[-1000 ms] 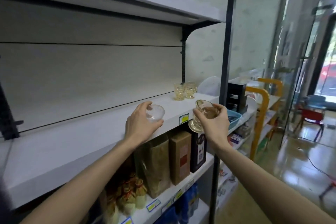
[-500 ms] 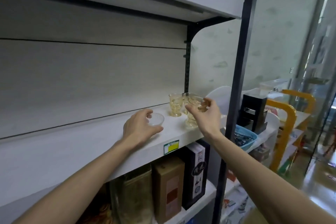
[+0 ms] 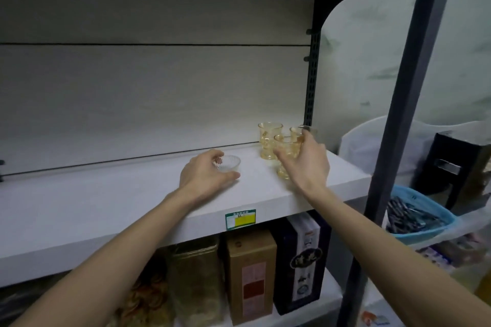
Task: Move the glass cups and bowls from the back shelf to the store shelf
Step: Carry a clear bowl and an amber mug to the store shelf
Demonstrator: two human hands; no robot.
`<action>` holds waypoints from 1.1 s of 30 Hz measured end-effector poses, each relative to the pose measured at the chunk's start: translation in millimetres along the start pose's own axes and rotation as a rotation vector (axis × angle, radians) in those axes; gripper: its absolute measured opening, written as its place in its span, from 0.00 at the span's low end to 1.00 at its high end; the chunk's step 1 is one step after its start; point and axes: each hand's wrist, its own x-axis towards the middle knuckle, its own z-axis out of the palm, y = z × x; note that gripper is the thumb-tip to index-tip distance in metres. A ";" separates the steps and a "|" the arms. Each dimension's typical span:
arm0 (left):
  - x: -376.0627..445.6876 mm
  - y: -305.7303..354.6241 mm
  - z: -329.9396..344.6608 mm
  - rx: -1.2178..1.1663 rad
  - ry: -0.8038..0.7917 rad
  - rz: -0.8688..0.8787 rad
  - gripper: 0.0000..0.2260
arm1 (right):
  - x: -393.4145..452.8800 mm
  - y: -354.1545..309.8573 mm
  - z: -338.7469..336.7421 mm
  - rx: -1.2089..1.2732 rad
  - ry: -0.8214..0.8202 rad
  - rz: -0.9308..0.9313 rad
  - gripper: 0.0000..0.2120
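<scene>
Both hands are reaching onto the white shelf (image 3: 79, 210) at chest height. Left hand (image 3: 204, 176) is curling round a small clear glass bowl (image 3: 230, 164), thumb lying along its near side and fingers wrapping its far rim, while the bowl is sitting upright on the shelf board. Right hand (image 3: 303, 162) is gripping an amber glass cup (image 3: 285, 151), fingers closing round its body from the right and one fingertip hooking over the rim; the cup's foot is showing below the palm, and whether it is touching the board or hanging just above cannot be told.

Just behind that cup, two more amber glass cups are standing upright near the back panel: one taller cup (image 3: 269, 139) to the left and another cup (image 3: 297, 131) partly hidden by the right hand's fingers. All three amber cups are crowding close together at the right end of the shelf, beside the dark perforated upright (image 3: 310, 82).

A green and yellow price label (image 3: 240, 218) is sticking on the shelf's front edge. On the level below, a gold-wrapped pack (image 3: 196, 281), a brown carton (image 3: 251, 273) and a dark blue box (image 3: 301, 257) are standing side by side. Off to the right, past a dark metal post (image 3: 398, 114), a blue basket (image 3: 422, 215) is holding dark utensils.
</scene>
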 end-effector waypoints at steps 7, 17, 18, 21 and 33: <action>-8.9 -17.3 -11.9 0.135 0.049 -0.041 0.35 | -15.1 -2.0 12.0 0.004 0.203 -0.266 0.28; -6.9 -42.2 -24.0 0.334 -0.016 -0.094 0.47 | -37.8 -49.2 46.2 -0.098 -0.172 -0.647 0.20; -9.4 -44.4 -27.9 0.334 0.002 -0.089 0.47 | -36.8 -49.8 47.8 -0.128 -0.234 -0.640 0.22; -25.6 -52.1 -46.5 0.402 0.034 -0.063 0.43 | -32.8 -52.0 50.7 -0.214 -0.356 -0.593 0.28; -194.4 -148.2 -165.3 0.582 0.307 0.049 0.31 | -182.8 -165.5 66.8 0.066 -0.272 -0.651 0.34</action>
